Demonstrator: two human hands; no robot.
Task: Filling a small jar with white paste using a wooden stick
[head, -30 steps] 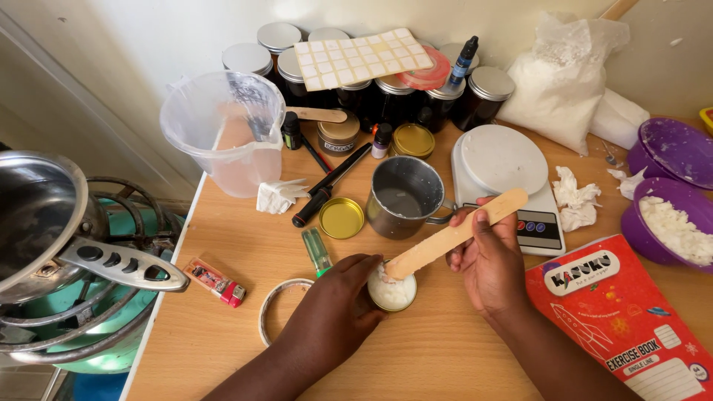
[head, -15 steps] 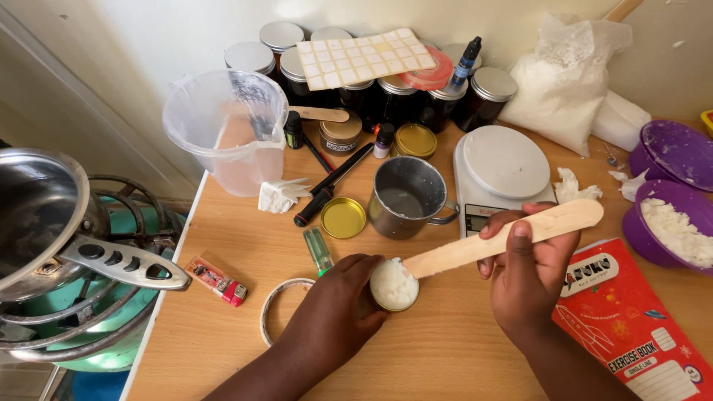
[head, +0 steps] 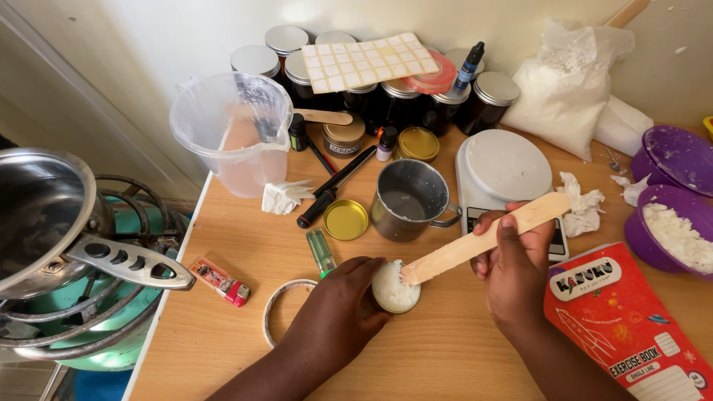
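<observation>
The small tin is held by the left hand, and the wooden stick, gripped by the right hand, is pointed into it from 2 o'clock.

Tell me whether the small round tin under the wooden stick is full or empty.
Full: the small round tin held by the left hand shows white paste up to its rim.

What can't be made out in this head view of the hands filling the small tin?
- Small tin: its side wall is hidden by the left hand wrapped around it.
- Wooden stick: its middle is covered by the right hand.
- Purple bowl: cut off by the right edge.
- Dark jars: the sheet of labels lies over them, so their contents are unseen.
</observation>
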